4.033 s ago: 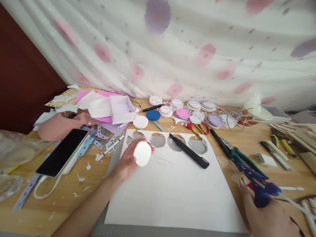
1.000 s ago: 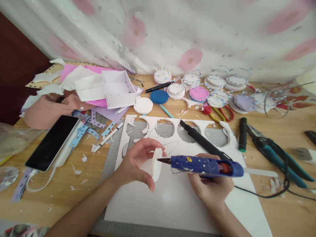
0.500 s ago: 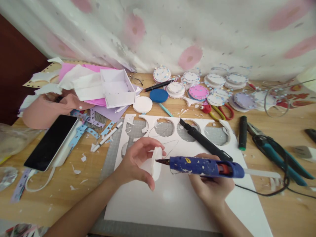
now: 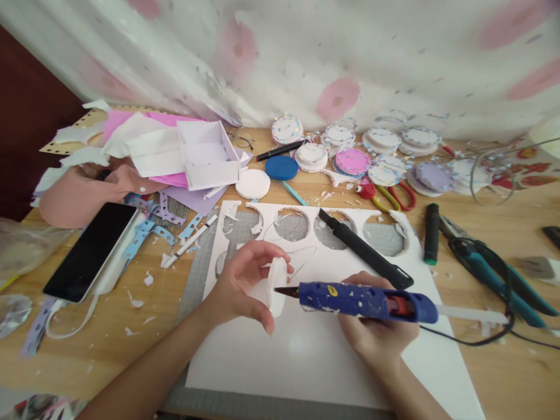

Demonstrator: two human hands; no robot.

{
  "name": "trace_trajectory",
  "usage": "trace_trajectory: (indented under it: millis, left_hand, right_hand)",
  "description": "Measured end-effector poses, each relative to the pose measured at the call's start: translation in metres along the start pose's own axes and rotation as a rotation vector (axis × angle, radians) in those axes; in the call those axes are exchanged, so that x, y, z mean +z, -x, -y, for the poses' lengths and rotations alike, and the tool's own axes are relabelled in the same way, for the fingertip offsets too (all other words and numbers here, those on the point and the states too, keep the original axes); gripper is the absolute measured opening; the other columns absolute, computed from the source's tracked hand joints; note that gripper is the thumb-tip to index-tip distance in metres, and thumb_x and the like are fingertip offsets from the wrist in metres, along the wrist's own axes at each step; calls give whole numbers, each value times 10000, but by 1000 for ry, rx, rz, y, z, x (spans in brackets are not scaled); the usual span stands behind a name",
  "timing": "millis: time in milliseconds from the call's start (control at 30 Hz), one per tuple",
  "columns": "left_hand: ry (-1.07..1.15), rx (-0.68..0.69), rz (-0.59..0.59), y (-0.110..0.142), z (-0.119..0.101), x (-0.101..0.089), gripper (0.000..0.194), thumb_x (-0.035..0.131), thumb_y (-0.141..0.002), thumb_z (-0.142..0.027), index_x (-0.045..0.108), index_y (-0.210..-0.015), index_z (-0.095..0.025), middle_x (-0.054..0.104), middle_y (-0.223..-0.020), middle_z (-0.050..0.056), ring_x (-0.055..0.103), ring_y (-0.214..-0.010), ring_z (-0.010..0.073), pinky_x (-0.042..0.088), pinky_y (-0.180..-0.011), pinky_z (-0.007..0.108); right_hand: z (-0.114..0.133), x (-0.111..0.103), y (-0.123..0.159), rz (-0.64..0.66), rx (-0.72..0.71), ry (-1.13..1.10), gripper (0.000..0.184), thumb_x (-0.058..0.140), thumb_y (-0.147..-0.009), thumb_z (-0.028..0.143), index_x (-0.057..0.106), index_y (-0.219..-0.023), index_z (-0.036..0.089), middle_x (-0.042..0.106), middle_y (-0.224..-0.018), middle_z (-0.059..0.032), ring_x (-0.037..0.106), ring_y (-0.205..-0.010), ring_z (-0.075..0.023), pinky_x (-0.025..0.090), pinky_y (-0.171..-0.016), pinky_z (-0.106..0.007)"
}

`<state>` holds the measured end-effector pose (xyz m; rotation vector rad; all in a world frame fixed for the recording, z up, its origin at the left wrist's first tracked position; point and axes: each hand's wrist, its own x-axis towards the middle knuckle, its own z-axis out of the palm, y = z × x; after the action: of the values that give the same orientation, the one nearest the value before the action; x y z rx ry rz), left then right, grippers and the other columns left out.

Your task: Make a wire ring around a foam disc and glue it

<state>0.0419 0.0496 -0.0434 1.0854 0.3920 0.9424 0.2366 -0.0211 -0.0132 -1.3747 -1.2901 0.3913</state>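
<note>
Between its thumb and fingers, my left hand point(image 4: 245, 286) holds a white foam disc point(image 4: 277, 291) on edge, its rim turned partly towards me. My right hand point(image 4: 380, 332) grips a blue hot glue gun point(image 4: 345, 300), held level and pointing left. The gun's dark nozzle tip is at the disc's edge. A white glue stick point(image 4: 472, 314) sticks out of the gun's back end. Beneath both hands lies a white foam board point(image 4: 280, 367) with round holes cut along its far side. A thin wire loops over the board near my left fingers.
A black utility knife point(image 4: 363, 248) rests across the board. Pliers point(image 4: 494, 271), a green-ended marker point(image 4: 431, 233) and red-yellow scissors point(image 4: 389, 197) lie right. Several decorated discs point(image 4: 352, 161) stand behind. A phone point(image 4: 91, 251), paper scraps and a white box point(image 4: 207, 157) are at left.
The glue gun has shifted slightly, its back end a little to the right and lower. The nozzle tip stays at the disc's edge. My left hand has barely moved.
</note>
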Motion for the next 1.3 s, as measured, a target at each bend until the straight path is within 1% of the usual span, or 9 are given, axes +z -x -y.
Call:
trace_trajectory:
  millis: [167,300,533,700,900,1067,1300]
  left_hand:
    - [6,-6,-10,0,0,0,834,939,-394,-289,574,-1143,-253,581,-1106,67,605,-958,224,540,-811,334]
    - [4,-15,-14,1,0,-1,832,940,-398,-272,574,-1145,-253,575,-1112,67,604,-962,226,535,-828,342]
    - [15,-2,-15,0,0,-1,830,939,-401,-265,576,-1147,-245,582,-1096,66,606,-956,216,538,-815,318]
    - [18,-11,-25,-1,-1,-1,833,940,-389,-281,586,-1142,-248,583,-1101,63,613,-952,216,545,-806,313]
    - [15,-13,-38,-1,-3,1,827,941,-389,-270,588,-1137,-247,583,-1102,60,621,-951,215,550,-795,303]
    - [0,-9,-49,-1,-3,1,823,941,-389,-281,586,-1131,-250,595,-1091,61,626,-940,219,551,-774,302]
    - [-11,5,-58,-2,-3,1,791,929,-426,-331,583,-1131,-243,603,-1094,72,629,-936,221,542,-781,317]
  right_hand:
    - [-1,-1,0,20,-8,-4,116,635,-719,117,575,-765,205,566,-584,38,523,-456,-118,397,-412,-242]
    - [-3,-3,0,34,-30,-2,113,631,-720,120,579,-779,201,558,-581,41,507,-440,-107,387,-408,-234]
    - [-8,-6,-3,96,-125,27,137,618,-700,91,576,-783,192,550,-559,35,517,-427,-119,389,-393,-236]
    - [-8,-6,-2,80,-95,37,112,621,-705,112,575,-764,196,543,-553,32,520,-431,-124,385,-393,-240]
    - [-12,-8,-2,119,-133,3,161,615,-685,85,567,-794,195,539,-558,37,525,-434,-122,389,-393,-230]
    - [-13,-8,-2,140,-137,-11,160,618,-681,82,556,-778,193,533,-559,34,535,-450,-125,396,-402,-229]
    - [-9,-6,-2,107,-109,-24,140,610,-678,93,548,-749,197,511,-544,39,520,-445,-125,385,-403,-234]
